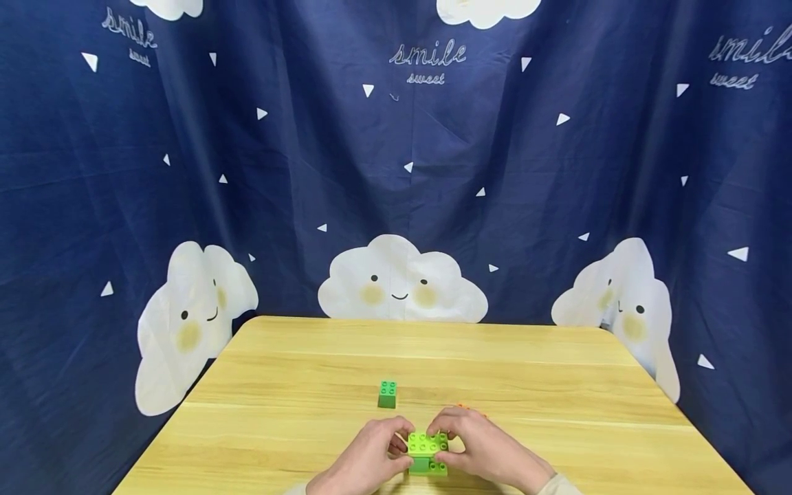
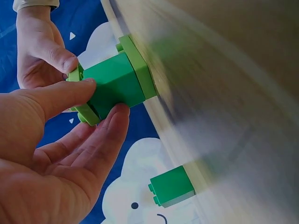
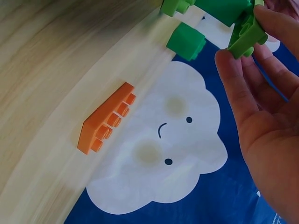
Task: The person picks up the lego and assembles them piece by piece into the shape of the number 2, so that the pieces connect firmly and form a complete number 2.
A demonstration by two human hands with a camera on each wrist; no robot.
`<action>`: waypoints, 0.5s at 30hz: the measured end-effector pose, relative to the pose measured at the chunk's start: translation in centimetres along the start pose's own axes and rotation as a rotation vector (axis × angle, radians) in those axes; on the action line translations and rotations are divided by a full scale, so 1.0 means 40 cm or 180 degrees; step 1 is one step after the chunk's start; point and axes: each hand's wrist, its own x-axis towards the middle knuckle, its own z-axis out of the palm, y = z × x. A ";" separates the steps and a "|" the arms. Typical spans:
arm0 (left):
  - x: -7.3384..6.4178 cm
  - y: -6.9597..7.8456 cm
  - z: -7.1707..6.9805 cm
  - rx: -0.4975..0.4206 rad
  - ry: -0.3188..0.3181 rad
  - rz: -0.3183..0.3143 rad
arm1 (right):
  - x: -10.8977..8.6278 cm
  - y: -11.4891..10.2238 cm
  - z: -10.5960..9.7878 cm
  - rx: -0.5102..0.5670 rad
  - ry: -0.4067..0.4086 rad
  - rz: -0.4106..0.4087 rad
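In front of me stands a small stack of toy building bricks. A light green plate [image 1: 427,443] with studs forms its top. Under that is a dark green brick [image 2: 117,84], which sits on another light green plate [image 2: 139,67] on the table. My left hand [image 1: 369,454] grips the dark green brick between thumb and fingers, near the upper plate. With thumb and fingertips, my right hand [image 1: 485,447] pinches the upper plate at its right part, which overhangs the brick. Whether that plate is fully seated, I cannot tell.
A loose dark green brick [image 1: 387,397] stands upright on the wooden table [image 1: 297,385], beyond the stack. An orange brick [image 3: 105,119] with a sloped side lies beyond my right hand, mostly hidden in the head view. A dark blue curtain [image 1: 284,172] hangs around the table.
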 end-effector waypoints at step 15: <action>0.000 -0.005 0.002 -0.0016 0.0027 0.0064 | -0.006 0.003 0.003 -0.0080 0.0050 -0.0056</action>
